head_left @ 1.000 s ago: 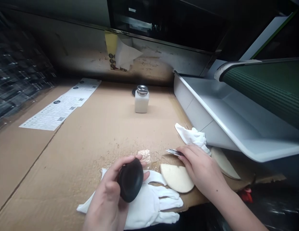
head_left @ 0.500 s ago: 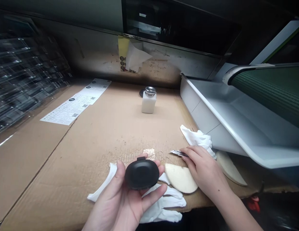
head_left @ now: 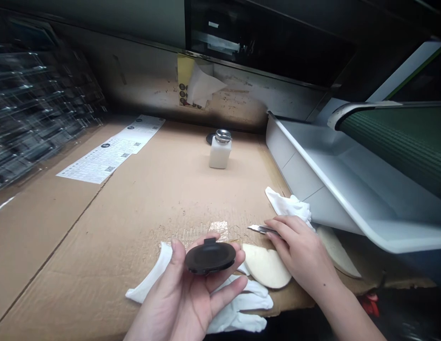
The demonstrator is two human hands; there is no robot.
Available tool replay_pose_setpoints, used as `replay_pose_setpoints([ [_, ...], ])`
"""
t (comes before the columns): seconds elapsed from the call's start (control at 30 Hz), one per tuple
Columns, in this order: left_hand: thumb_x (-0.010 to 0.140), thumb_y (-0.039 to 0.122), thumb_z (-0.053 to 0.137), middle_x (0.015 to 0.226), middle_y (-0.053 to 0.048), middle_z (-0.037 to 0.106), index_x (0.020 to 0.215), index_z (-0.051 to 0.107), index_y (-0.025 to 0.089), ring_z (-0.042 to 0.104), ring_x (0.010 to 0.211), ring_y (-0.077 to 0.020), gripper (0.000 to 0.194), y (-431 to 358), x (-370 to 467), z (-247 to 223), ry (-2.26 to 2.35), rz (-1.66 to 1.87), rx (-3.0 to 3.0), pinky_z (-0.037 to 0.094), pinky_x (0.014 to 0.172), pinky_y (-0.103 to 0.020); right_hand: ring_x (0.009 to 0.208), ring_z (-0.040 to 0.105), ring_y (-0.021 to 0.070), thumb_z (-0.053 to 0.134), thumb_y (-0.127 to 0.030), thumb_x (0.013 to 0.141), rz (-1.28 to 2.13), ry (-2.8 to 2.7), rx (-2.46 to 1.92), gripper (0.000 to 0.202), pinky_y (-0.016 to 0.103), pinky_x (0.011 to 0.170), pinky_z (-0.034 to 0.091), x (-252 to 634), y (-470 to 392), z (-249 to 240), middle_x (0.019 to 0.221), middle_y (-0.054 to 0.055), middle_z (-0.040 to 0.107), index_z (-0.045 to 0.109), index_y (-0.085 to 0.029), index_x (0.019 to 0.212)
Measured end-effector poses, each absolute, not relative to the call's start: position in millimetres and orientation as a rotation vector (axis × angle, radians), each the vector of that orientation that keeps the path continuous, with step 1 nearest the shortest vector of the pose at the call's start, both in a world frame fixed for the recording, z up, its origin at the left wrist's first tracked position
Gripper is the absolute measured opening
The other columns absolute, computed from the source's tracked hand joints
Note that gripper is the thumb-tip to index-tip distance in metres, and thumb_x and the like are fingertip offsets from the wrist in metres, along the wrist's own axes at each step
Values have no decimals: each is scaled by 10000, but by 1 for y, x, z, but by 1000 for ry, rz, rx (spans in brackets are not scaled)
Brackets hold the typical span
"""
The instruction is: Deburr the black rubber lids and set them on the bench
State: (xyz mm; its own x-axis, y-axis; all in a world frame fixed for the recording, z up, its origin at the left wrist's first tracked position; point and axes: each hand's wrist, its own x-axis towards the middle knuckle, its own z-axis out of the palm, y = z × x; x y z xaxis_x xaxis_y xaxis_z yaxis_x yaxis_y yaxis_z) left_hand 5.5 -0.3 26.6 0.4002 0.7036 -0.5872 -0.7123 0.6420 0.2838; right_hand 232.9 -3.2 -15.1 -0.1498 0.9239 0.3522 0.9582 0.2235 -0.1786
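In my left hand point(head_left: 192, 289) I hold a black oval plastic part point(head_left: 210, 258) with a small tab on its far edge, thumb on one side and fingers behind it. My right hand point(head_left: 301, 251) grips a craft knife point(head_left: 260, 228), its pointed metal blade aimed left just above the cardboard. Beneath and beside the right hand lies a cream half-round pad point(head_left: 266, 265). A white glove point(head_left: 241, 308) is spread under my left hand, partly hidden by it. Another crumpled white glove point(head_left: 291, 206) lies just beyond my right hand.
A white bottle with a metal top point(head_left: 220, 150) stands further back on the cardboard point(head_left: 152, 199). Printed label sheets point(head_left: 106, 154) lie at left, near stacked clear plastic trays point(head_left: 35, 104). A large white bin point(head_left: 312, 166) borders the right, with another cream pad point(head_left: 336, 251) below it.
The black part has tilted in my left hand, so its face now looks flatter and its tab stands out more. The knife in my right hand has shifted slightly left.
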Motion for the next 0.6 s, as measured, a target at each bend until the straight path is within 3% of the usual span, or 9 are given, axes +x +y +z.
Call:
replay_pose_setpoints([
  [0.2,850,294,499,1112,-271,620,1297,347,55,632,963,-324,530,9,8,26,777,953,129,547,760,-449,937,542,196,443,-215,872,-372,-2010,-1970,191,299,731,434,231,40,14,988,60,617,601,-199,979],
  [0.33,837,273,525,1122,-231,629,1301,355,116,648,937,-297,518,16,5,19,818,941,140,550,726,-456,704,559,191,468,-135,814,-353,-1950,-2163,199,265,525,341,234,71,8,711,77,604,609,-168,677],
  [0.4,834,285,526,1128,-204,633,1293,375,163,660,904,-277,498,18,3,14,815,948,136,552,703,-441,601,533,157,462,-120,804,-324,-1914,-2172,229,247,488,290,237,80,5,637,51,576,593,-169,623],
  [0.6,847,261,502,1065,-139,675,1284,401,262,669,867,-257,449,18,-1,-3,708,943,92,557,649,-401,769,564,134,439,-278,869,-236,-1792,-1978,210,231,651,387,230,113,41,830,18,618,637,-209,875],
])
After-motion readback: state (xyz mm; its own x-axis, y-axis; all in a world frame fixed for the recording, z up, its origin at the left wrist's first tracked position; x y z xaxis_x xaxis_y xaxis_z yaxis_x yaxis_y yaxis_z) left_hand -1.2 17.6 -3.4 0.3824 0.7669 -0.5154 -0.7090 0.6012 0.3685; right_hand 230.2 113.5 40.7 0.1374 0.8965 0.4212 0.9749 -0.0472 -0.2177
